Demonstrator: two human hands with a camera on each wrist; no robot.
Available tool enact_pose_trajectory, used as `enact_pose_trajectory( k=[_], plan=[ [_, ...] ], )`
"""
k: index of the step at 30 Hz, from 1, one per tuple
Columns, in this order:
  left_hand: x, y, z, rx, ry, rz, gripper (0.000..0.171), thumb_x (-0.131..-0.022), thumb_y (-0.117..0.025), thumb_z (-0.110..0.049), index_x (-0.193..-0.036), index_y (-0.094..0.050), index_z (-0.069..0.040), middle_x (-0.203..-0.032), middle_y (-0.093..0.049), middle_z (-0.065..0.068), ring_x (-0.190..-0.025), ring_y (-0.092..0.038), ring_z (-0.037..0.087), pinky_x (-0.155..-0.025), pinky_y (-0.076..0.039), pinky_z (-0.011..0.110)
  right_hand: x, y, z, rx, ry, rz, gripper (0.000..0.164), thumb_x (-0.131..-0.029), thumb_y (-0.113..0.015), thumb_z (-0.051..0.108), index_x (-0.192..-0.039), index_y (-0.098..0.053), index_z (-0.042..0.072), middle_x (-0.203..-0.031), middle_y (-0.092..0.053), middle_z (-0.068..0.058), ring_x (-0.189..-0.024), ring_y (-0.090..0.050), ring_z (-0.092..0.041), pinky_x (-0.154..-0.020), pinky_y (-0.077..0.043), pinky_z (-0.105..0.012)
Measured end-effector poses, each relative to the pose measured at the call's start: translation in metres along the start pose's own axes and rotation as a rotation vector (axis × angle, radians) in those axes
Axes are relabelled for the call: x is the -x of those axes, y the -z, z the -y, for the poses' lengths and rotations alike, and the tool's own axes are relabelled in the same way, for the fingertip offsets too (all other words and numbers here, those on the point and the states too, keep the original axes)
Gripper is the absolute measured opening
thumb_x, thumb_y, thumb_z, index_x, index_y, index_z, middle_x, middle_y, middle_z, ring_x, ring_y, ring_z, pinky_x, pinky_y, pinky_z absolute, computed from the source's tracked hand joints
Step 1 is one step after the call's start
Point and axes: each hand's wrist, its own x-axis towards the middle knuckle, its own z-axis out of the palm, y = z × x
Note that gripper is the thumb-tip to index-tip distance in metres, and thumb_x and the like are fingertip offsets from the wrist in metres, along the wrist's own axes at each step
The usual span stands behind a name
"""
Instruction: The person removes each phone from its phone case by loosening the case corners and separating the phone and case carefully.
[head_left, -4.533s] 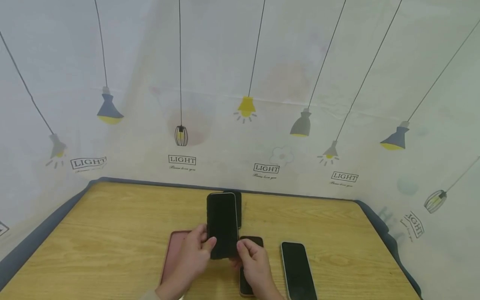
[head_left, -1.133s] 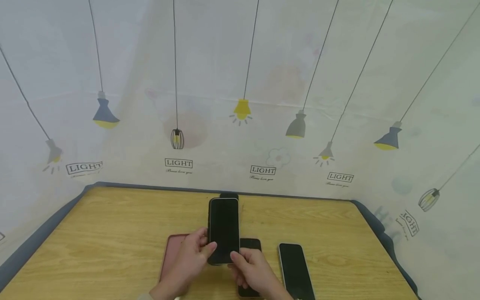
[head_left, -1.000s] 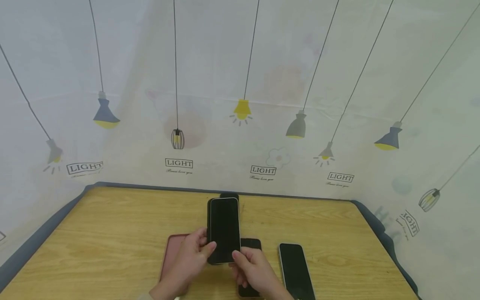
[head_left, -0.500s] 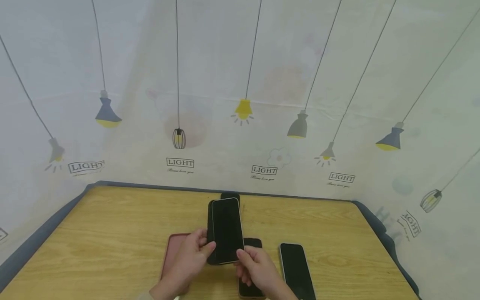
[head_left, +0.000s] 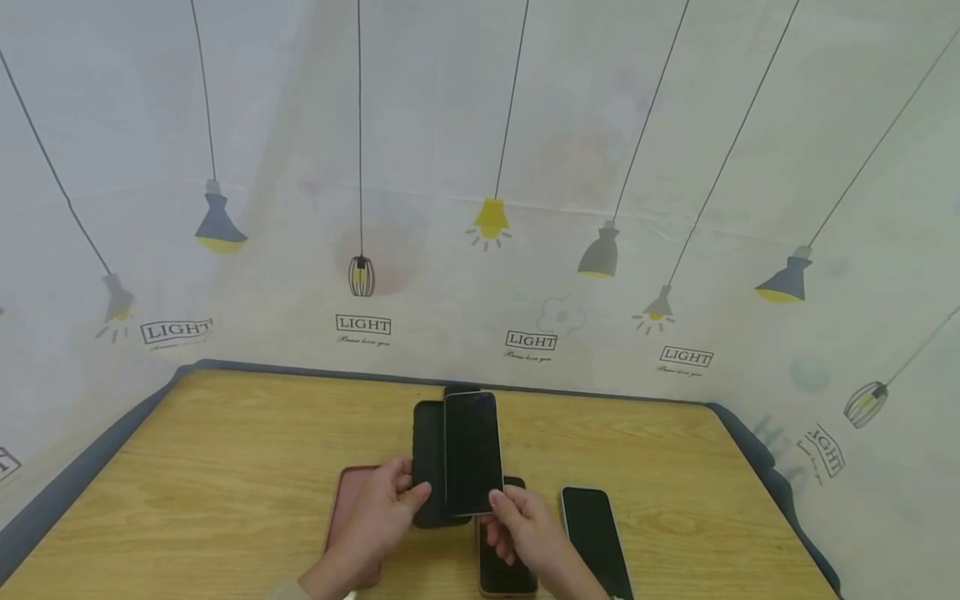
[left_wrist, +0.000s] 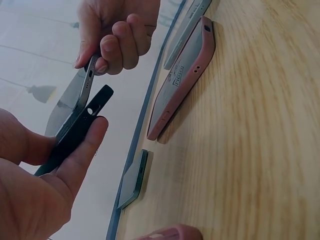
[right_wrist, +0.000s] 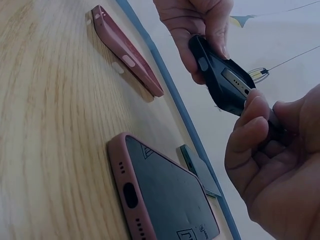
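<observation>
My left hand point(head_left: 382, 508) grips a dark phone case point(head_left: 429, 462) by its left edge, above the table. The thumb lies over the front of the case and the fingers are behind it. A black-screened phone point(head_left: 474, 450) overlaps the right part of the case, shifted sideways out of it. My right hand point(head_left: 528, 533) pinches the phone's lower right corner between thumb and fingers. In the left wrist view, the phone's bottom edge point(left_wrist: 88, 82) stands out from the case point(left_wrist: 75, 132). The right wrist view shows the hollow inside of the case point(right_wrist: 217, 75) facing the phone.
On the wooden table point(head_left: 225, 467), a pink phone case point(head_left: 348, 500) lies partly under my left forearm. A pink-cased phone point(head_left: 498, 577) is below my right hand, and a light-rimmed phone point(head_left: 596, 533) to its right. Another dark phone point(head_left: 459, 388) lies at the back edge.
The phone, at first covering the case, has moved right and slightly tilted with my right hand, uncovering the left part of the case. My left hand has stayed nearly still.
</observation>
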Motion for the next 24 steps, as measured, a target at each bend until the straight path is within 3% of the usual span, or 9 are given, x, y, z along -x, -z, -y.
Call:
enact_pose_trajectory(
  k=[8,15,24],
  plan=[
    [0.0,0.002,0.004,0.005,0.013,0.003,0.037,-0.103,-0.061,-0.006,-0.136,-0.052,0.01,-0.124,-0.068,0.026,-0.11,-0.07,0.033,-0.088,-0.061,0.046,0.001,0.011,0.0,0.033,-0.024,-0.044,0.04,-0.112,-0.046,0.024,-0.092,-0.062,-0.006,-0.069,-0.058,0.001,-0.057,-0.049,-0.01,-0.05,-0.044,-0.021],
    [0.002,0.006,0.008,-0.032,-0.015,0.018,0.029,-0.102,-0.062,-0.005,-0.128,-0.058,0.006,-0.118,-0.072,0.021,-0.107,-0.071,0.031,-0.089,-0.06,0.045,-0.002,0.02,-0.003,0.034,-0.048,-0.091,0.042,-0.111,-0.048,0.027,-0.09,-0.063,-0.006,-0.067,-0.059,0.002,-0.056,-0.049,-0.01,-0.049,-0.043,-0.021],
    [0.003,0.008,0.013,-0.112,0.037,0.017,0.04,-0.101,-0.066,-0.01,-0.136,-0.056,0.007,-0.122,-0.07,0.021,-0.114,-0.068,0.034,-0.091,-0.058,0.05,-0.006,0.029,-0.006,0.04,-0.053,-0.14,0.04,-0.111,-0.047,0.022,-0.088,-0.062,-0.006,-0.065,-0.056,0.002,-0.055,-0.048,-0.009,-0.048,-0.041,-0.021]
  ],
)
